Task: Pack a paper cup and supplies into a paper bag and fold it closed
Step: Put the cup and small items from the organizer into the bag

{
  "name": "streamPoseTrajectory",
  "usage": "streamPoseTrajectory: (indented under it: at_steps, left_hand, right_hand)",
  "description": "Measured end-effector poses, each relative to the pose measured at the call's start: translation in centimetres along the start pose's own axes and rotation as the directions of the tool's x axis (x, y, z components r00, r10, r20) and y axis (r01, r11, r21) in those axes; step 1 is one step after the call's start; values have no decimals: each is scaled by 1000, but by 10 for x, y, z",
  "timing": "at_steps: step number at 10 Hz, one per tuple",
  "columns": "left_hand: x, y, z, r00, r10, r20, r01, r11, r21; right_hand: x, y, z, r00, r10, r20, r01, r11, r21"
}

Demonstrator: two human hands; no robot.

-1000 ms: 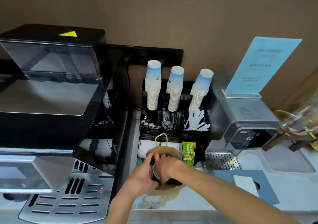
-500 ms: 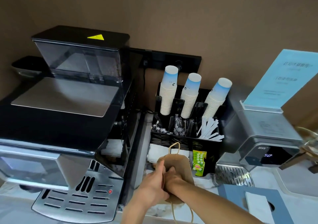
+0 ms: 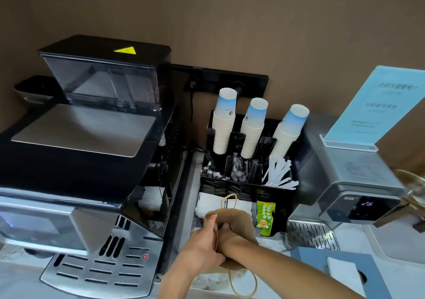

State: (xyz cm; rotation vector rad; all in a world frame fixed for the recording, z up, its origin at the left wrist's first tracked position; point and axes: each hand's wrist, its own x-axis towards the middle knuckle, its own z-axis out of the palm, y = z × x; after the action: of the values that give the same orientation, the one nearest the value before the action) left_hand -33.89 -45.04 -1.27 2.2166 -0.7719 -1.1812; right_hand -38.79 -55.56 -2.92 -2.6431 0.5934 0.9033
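Observation:
A brown paper bag (image 3: 239,220) with twine handles stands on the counter in front of a black organiser (image 3: 273,189). My left hand (image 3: 204,246) grips the bag's near left edge. My right hand (image 3: 226,234) is pushed into the bag's mouth, its fingers hidden inside. No cup shows in the bag from here. Three stacks of white-and-blue paper cups (image 3: 224,124) stand upside down in the organiser, with white stirrer sticks (image 3: 279,175) and dark sachets (image 3: 236,171) in front of them.
A large black and silver coffee machine (image 3: 82,160) fills the left. A grey water dispenser (image 3: 351,183) with a blue sign (image 3: 379,103) stands right, its drip grille (image 3: 310,233) beside the bag. Green tea bags (image 3: 264,213) hang on the organiser. A blue mat (image 3: 308,255) lies front right.
My head has lifted and turned left, so the scene sits lower and further right. The cup seen at the bag's mouth a second ago has gone inside. My right hand stays in the bag.

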Motion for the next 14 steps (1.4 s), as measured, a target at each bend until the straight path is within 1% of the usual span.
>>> streamPoseTrajectory:
  at_steps: [1,2,3,4,5,6,7,8,9,10,11,12,13,14]
  left_hand:
    - [-2,0,-2,1000,18,-15,-19,1000,-15]
    - [0,-2,-3,1000,4,5,-4,1000,-24]
    - [2,-2,-5,1000,0,8,1,999,-35]
    - [1,1,-7,1000,3,7,-3,1000,-20]
    - [1,0,-5,1000,-21,3,21,999,-33]
    - [2,0,-3,999,-50,-2,49,998,-38]
    - [3,1,-3,998,-60,4,60,998,-28]
    - [4,1,-2,998,-64,0,64,998,-24]
    - [4,-1,-1,998,-56,-8,55,998,-33]
    - [7,-3,-1,998,-55,-14,54,998,-44]
    - [8,-4,0,999,-42,-15,41,998,-40]
    - [13,-8,3,999,-42,-21,41,998,-46]
    - [16,-11,4,998,-55,-32,52,996,-79]
    - [13,-8,2,999,-36,-34,34,998,-55]
  right_hand:
    - [2,-3,-7,993,53,102,-42,994,-106]
    - [-10,4,-29,988,30,151,-20,998,-62]
    - [-26,30,-49,988,-130,87,127,991,39]
    - [-50,53,-73,967,-255,-12,248,931,269]
    - [-62,70,-107,945,-295,-140,325,815,480]
    - [-42,75,-134,930,-161,-331,353,647,676]
    - [7,67,-145,882,45,-469,340,626,701]
    - [54,58,-150,857,20,-515,311,776,549]
    - [91,55,-148,859,-16,-512,237,899,369]
    - [108,48,-146,878,-1,-480,134,961,243]
    - [115,39,-144,900,-26,-435,93,987,133]
    - [120,34,-140,888,-35,-459,86,992,91]
    - [123,37,-136,871,-22,-490,88,990,113]
    - [114,46,-140,830,-10,-558,115,981,154]
